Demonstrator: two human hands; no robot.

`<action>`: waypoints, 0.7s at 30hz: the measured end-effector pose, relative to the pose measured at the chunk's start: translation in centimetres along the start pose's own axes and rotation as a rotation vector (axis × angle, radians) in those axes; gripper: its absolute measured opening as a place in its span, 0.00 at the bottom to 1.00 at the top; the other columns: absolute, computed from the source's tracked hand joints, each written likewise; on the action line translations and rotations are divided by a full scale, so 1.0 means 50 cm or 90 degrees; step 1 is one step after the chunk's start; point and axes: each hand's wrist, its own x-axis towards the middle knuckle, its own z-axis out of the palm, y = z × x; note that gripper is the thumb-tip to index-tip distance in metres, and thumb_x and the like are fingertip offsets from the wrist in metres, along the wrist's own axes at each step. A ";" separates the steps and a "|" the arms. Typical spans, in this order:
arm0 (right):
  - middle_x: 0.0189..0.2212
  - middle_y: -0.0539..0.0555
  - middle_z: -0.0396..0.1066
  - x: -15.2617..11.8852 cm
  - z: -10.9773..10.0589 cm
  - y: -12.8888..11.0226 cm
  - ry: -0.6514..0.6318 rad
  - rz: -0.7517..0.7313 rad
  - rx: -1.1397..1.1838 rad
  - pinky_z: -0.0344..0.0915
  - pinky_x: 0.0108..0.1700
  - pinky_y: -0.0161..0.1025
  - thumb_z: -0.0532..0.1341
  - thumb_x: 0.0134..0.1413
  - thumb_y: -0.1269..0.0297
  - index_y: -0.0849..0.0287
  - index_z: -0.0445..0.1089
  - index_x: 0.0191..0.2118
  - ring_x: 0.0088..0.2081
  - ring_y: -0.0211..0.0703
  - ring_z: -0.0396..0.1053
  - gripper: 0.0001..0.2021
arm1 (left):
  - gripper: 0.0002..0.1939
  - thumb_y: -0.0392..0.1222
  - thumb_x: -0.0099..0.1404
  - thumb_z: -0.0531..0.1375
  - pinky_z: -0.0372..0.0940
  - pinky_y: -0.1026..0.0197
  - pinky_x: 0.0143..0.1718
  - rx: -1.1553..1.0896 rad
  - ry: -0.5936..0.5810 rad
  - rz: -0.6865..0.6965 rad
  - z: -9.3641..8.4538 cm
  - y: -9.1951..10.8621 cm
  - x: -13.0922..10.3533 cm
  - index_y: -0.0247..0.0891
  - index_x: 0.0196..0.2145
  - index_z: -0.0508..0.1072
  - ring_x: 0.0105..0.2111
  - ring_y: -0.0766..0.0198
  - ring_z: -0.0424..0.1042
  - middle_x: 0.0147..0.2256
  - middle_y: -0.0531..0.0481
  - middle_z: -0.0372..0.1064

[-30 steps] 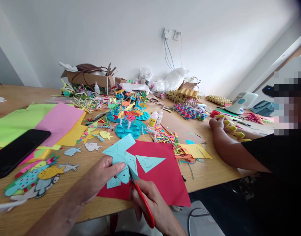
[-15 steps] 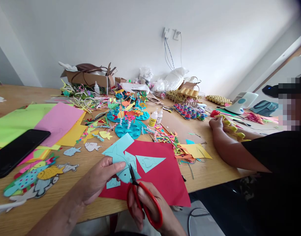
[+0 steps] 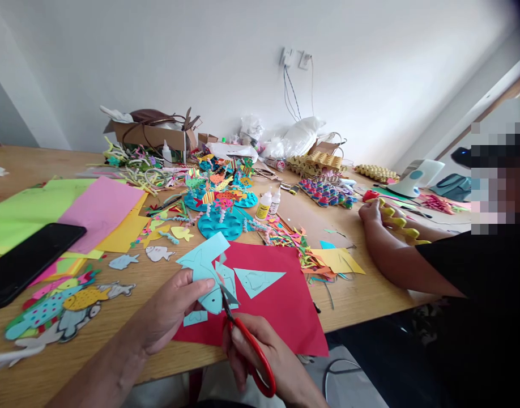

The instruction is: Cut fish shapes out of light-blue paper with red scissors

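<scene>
My left hand (image 3: pixel 186 297) pinches a piece of light blue paper (image 3: pixel 203 265) with a fish drawn on it, thumb on top. In my right hand (image 3: pixel 260 345) are red-handled scissors (image 3: pixel 260 362), fingers in the loops. Their dark blades meet the blue paper's right edge beside the fish's head, and a cut flap lies by them. Below both hands is a red sheet (image 3: pixel 281 311). On it rests a triangular blue piece with a drawn fish (image 3: pixel 258 281), and a smaller blue scrap (image 3: pixel 195 318) lies near my left fingers.
Cut paper fish (image 3: pixel 75 297), a black phone (image 3: pixel 34 260) and coloured sheets (image 3: pixel 101 209) lie left. Behind stand glue bottles (image 3: pixel 264 205) and a blue base with paper fish (image 3: pixel 220 226). Paper strips (image 3: pixel 292 238) lie right. A co-worker's hand (image 3: pixel 370 211) holds a yellow egg-carton strip (image 3: pixel 398 221).
The scissors have turned slightly and their handles have come together, with the blades closing at the paper's edge. My left hand and the blue paper have barely moved.
</scene>
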 end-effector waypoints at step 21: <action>0.15 0.47 0.61 0.000 -0.003 -0.027 0.009 0.005 -0.060 0.54 0.22 0.30 0.50 0.58 0.40 0.59 0.58 0.25 0.17 0.33 0.58 0.25 | 0.10 0.46 0.54 0.64 0.64 0.61 0.31 0.001 0.001 -0.009 0.005 0.006 -0.001 0.37 0.23 0.70 0.25 0.63 0.65 0.22 0.54 0.68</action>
